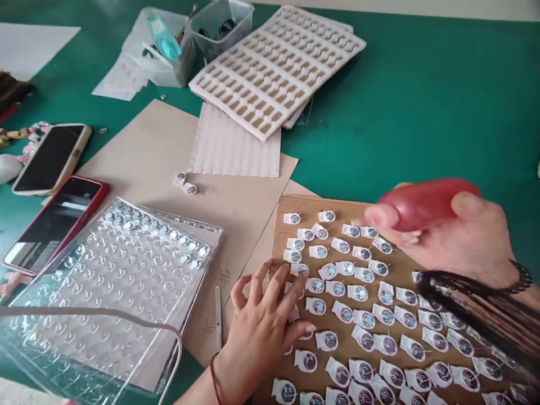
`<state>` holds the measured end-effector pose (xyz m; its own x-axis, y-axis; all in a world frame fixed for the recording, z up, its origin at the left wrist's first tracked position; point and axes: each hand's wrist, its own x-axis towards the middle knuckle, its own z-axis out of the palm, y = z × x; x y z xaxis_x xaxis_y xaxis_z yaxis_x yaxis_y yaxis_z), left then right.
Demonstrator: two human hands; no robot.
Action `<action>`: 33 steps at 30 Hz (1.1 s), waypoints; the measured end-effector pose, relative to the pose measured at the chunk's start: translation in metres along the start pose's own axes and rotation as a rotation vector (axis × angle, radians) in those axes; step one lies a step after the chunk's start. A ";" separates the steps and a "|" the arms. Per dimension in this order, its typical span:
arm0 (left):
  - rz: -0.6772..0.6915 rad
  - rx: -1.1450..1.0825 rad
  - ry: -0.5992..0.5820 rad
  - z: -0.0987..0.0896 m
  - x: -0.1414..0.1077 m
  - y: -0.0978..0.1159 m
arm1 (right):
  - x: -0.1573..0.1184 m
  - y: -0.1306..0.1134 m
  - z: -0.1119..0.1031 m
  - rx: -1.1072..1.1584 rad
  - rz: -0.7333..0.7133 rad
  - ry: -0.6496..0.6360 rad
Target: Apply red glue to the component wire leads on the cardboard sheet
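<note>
My left hand (pixel 264 323) lies on a brown cardboard sheet (pixel 280 225), its fingers spread and their tips among small round silvery parts with white tabs. One such part (pixel 300 269) is at a fingertip; whether the finger presses on it I cannot tell. Above the sheet, my right hand (pixel 464 236) grips a red squeeze bottle (pixel 426 205), tilted so its blurred narrow end points left. Rows of the same tabbed parts (pixel 383 315) cover the sheet below, many with fine wires sticking out. Dark hanging strands hide some parts at the right.
To the left lies a clear blister tray (pixel 139 292) with silvery discs along its far edge. Two phones (pixel 53 154) sit beyond it. White slotted foam trays (pixel 278 70) and plastic bins (pixel 221 28) stand at the back. A pale cable (pixel 105 313) crosses the lower left.
</note>
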<state>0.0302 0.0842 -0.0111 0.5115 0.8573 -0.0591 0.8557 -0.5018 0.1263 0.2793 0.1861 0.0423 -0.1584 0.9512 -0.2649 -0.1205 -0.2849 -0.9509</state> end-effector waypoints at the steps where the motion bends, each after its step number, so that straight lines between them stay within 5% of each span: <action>1: 0.000 0.002 0.001 0.000 0.001 0.000 | 0.002 0.001 0.003 0.082 -0.008 -0.020; 7: -0.059 -0.033 0.015 -0.005 0.007 0.003 | 0.012 0.017 0.029 0.378 0.129 0.002; 16: -0.081 -0.109 0.002 0.002 0.002 0.006 | 0.008 0.047 0.046 0.122 0.053 -0.066; 22: -0.065 -0.087 -0.035 0.001 0.002 0.008 | 0.007 0.048 0.052 -0.139 -0.154 -0.090; 33: -0.052 -0.140 -0.057 0.001 0.000 0.008 | 0.006 0.041 0.052 -0.280 -0.150 -0.094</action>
<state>0.0369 0.0804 -0.0110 0.4742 0.8716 -0.1243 0.8635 -0.4329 0.2587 0.2223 0.1738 0.0099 -0.2509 0.9612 -0.1150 0.1226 -0.0863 -0.9887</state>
